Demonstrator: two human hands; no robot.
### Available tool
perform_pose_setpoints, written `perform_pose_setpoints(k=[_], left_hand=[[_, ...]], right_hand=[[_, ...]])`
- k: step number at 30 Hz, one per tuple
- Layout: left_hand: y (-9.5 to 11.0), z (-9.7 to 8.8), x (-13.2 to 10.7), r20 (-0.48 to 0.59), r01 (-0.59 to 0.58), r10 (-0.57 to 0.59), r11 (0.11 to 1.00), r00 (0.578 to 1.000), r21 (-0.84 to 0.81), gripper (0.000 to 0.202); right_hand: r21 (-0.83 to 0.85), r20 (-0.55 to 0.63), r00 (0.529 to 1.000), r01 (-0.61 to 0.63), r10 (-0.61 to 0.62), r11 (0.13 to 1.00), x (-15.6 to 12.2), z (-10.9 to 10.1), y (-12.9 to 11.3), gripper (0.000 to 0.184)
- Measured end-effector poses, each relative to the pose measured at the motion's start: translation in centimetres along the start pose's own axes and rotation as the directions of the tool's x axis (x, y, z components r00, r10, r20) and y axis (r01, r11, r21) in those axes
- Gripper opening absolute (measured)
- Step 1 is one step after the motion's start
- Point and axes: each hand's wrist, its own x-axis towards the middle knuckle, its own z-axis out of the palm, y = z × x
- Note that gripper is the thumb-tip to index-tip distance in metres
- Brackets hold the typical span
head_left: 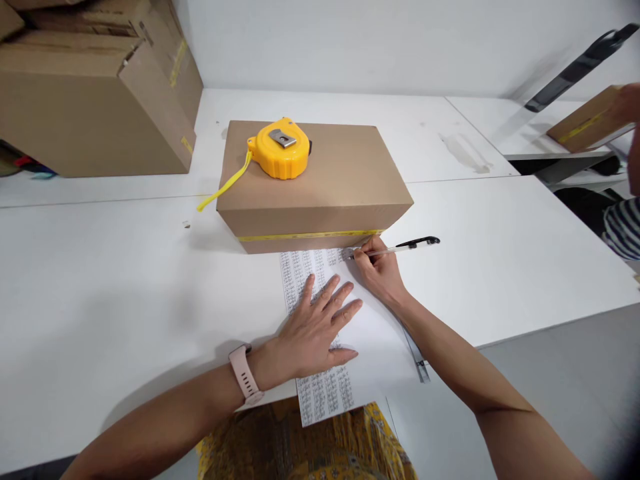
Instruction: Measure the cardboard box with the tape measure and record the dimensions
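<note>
My right hand (381, 270) is closed around a pen (413, 244) with a clear barrel and black cap end, its tip down at a sheet of paper (370, 333). Several columns of small handwriting run along the sheet's left side. My left hand (320, 327) lies flat on the paper, fingers spread, with a pink watch strap at the wrist. Just beyond the sheet stands a closed cardboard box (340, 167) with yellow tape along its near side. On top of it rests a yellow tape measure (283, 150) with a metal clip and a yellow strap.
Larger cardboard boxes (90, 107) stand at the back left of the white table (125, 280). At the far right, another person's hand (627, 103) is at a smaller box (585, 123). A dark upright object (575, 73) leans near the wall.
</note>
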Motion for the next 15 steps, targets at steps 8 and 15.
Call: perform_pose_setpoints(k=[8, 15], left_hand=[[0.02, -0.21, 0.06, 0.016, -0.001, 0.001, 1.0, 1.0, -0.005, 0.081], [-0.02, -0.17, 0.02, 0.016, -0.003, 0.003, 1.0, 1.0, -0.003, 0.081]], right_hand=[[0.002, -0.009, 1.0, 0.001, -0.001, 1.0, 0.03, 0.04, 0.03, 0.019], [0.006, 0.001, 1.0, 0.004, -0.004, 1.0, 0.06, -0.13, 0.04, 0.02]])
